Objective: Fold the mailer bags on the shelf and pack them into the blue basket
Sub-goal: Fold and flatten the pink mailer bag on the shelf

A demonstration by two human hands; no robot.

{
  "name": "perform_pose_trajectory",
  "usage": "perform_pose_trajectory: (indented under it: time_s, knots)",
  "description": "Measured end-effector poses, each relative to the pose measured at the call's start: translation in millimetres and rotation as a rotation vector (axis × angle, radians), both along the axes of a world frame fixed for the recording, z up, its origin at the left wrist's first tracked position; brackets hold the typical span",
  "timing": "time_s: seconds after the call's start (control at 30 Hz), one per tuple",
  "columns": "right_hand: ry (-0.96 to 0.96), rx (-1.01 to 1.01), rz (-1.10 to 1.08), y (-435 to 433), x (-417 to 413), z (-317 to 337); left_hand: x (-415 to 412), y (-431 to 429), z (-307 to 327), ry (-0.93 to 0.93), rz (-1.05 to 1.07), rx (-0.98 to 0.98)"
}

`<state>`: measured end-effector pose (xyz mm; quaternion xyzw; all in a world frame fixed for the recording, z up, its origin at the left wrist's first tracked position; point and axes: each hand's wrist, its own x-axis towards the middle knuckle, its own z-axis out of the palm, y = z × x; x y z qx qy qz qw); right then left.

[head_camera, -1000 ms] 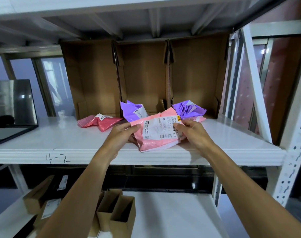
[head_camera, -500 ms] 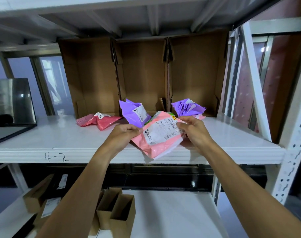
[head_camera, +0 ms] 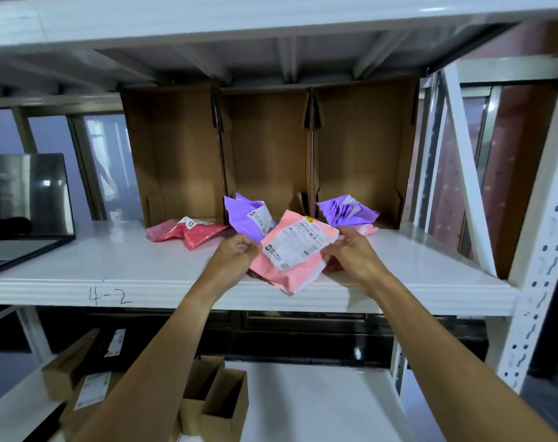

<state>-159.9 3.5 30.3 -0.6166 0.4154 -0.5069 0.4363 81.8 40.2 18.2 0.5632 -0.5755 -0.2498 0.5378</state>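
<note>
L hand (head_camera: 236,255) & R hand (head_camera: 351,255) each pinch a side of pink mailer bag (head_camera: 292,253), fingers curled, label up, at shelf (head_camera: 111,269) front edge, mid. Purple bags (head_camera: 244,216), red bag (head_camera: 194,233) lie behind.

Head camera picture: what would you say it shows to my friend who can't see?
The left hand and right hand hold a pink bag with a white label at the front of a white shelf. Two purple bags and a red bag lie farther back, by open cardboard boxes.
</note>
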Motion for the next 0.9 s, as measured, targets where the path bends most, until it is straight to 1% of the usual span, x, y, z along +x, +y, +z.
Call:
perform_pose_trajectory:
  time_s: [0.1, 0.17, 0.27, 0.33, 0.47, 0.57, 0.7, 0.83, 0.9]
  knots:
    - [-0.055, -0.003, -0.087, -0.3, -0.9, -4.3, -3.6, 3.8, -2.4, -0.088, -0.085, 0.001]
    - [-0.052, -0.007, -0.139, 3.0, -0.8, -3.2, -9.6, 4.3, -3.5, -0.151, -0.103, 0.013]
    - [-0.015, -0.028, -0.141, 8.1, -0.4, -2.0, -26.3, 1.5, -1.4, -0.214, -0.042, 0.002]
    - [-0.018, -0.023, -0.134, 9.3, -0.5, -2.2, -37.8, -5.0, 2.4, -0.225, -0.014, -0.004]
    - [-0.076, -0.015, -0.131, 7.3, -1.1, -2.8, -51.4, -20.1, 4.7, -0.117, -0.048, 0.019]
    - [-0.081, -0.035, -0.051, 5.8, -1.0, -4.0, -55.7, -26.9, -1.2, 0.018, -0.014, -0.006]
    - [-0.034, 0.002, 0.065, 7.3, 2.6, -3.6, -56.1, -27.4, -3.4, 0.087, 0.051, -0.061]
    - [0.009, -0.01, 0.058, 5.0, 2.6, -2.8, -50.8, -26.8, -1.2, 0.137, 0.041, -0.048]
    - [0.0, 0.017, 0.067, 0.8, 1.4, -5.0, -46.6, -27.8, 0.0, 0.221, 0.008, -0.02]
